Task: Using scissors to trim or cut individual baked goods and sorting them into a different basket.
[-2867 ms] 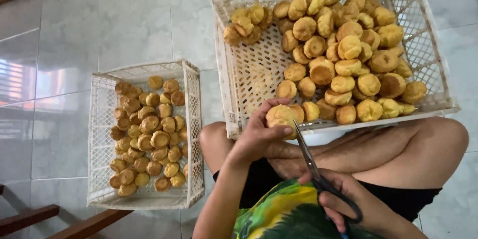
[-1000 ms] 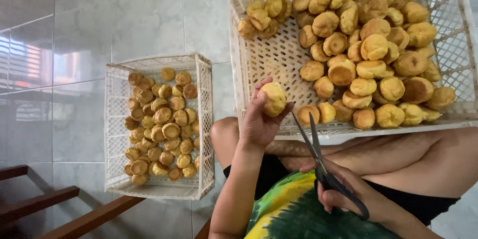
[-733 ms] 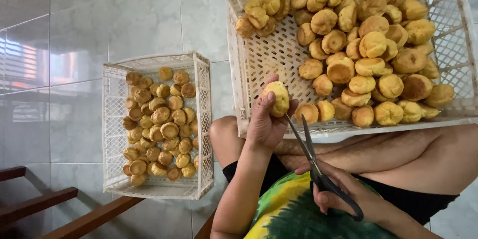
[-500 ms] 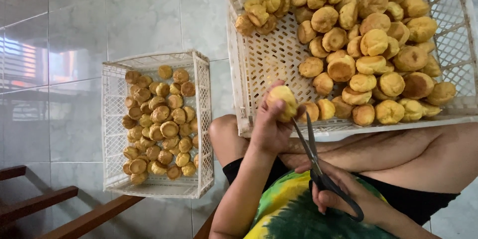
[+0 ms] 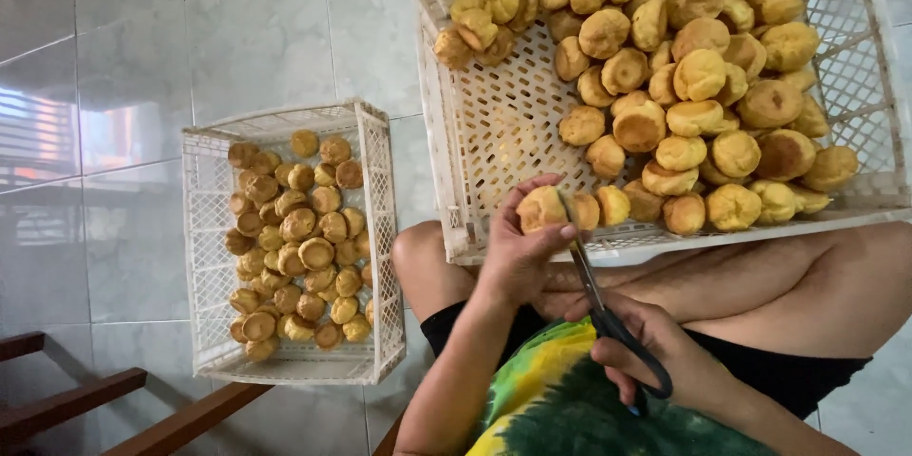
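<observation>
My left hand [image 5: 518, 252] holds a round golden pastry puff [image 5: 541, 209] over the near edge of the big white crate [image 5: 446, 142] resting on my crossed legs. My right hand [image 5: 665, 361] grips black-handled scissors [image 5: 598, 299], and their blades reach up into the side of the held puff. The big crate holds a heap of several whole puffs [image 5: 693, 85] on its right half. A smaller white crate [image 5: 375, 180] on the floor to my left holds several puffs [image 5: 294, 247].
The floor is pale glossy tile [image 5: 142, 66]. Dark wooden furniture legs [image 5: 142, 408] stick in at the lower left. My bare knee [image 5: 418, 256] lies between the two crates.
My left hand picked a puff out of the big crate and raised it. The scissors' blades have come up to the puff and into its side.
</observation>
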